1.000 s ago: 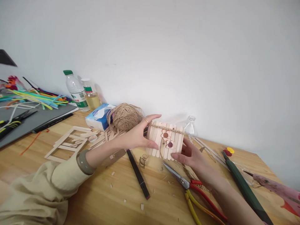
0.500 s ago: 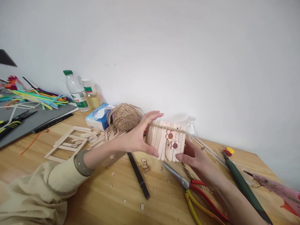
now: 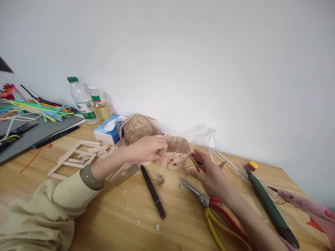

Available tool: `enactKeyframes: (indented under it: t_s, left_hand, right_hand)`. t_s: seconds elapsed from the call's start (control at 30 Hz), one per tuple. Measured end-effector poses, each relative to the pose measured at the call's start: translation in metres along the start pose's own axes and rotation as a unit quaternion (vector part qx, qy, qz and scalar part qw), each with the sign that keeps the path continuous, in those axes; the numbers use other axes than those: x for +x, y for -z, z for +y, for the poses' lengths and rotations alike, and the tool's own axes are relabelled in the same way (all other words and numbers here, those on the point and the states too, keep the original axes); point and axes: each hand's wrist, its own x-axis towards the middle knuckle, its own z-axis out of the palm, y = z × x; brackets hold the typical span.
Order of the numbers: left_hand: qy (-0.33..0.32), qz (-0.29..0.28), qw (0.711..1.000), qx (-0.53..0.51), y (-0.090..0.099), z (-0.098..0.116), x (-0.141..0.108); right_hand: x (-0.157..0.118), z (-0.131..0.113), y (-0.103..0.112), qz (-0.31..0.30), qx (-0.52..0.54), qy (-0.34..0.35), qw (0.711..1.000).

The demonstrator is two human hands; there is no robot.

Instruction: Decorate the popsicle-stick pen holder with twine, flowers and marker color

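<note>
A small basket made of wooden craft sticks [image 3: 176, 152], with flower decorations on its side, stands upright on the wooden table [image 3: 110, 216]. My left hand [image 3: 146, 148] grips its left rim. My right hand [image 3: 209, 174] rests flat on the table just to the right of the basket, fingers spread, holding nothing. A ball of twine [image 3: 137, 128] sits right behind my left hand.
Scissors with red and yellow handles [image 3: 211, 207] lie under my right wrist. A black pen [image 3: 153, 191], a green tool [image 3: 270, 207], a pink glue gun [image 3: 306, 207], loose craft sticks [image 3: 75, 157], a tissue pack [image 3: 108, 128], two bottles [image 3: 90, 103] and coloured straws [image 3: 39, 109] surround the work.
The basket was held up with its side toward me by both hands; it now stands on the table. My right hand has let go and moved to the tabletop.
</note>
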Motion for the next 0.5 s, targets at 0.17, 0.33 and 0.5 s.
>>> enactKeyframes:
  t_s: [0.17, 0.33, 0.5]
  left_hand:
    - [0.0, -0.036, 0.999, 0.034, -0.002, -0.002, -0.003]
    - [-0.005, -0.025, 0.999, 0.024, 0.022, 0.006, -0.009]
    - [0.078, -0.015, 0.997, 0.024, 0.041, 0.027, -0.022]
  right_hand:
    - [-0.004, -0.011, 0.006, 0.001, -0.099, 0.003, 0.995]
    - [-0.007, -0.025, 0.014, -0.006, -0.19, -0.006, 0.982]
    - [-0.012, -0.036, 0.029, -0.001, -0.283, -0.024, 0.959]
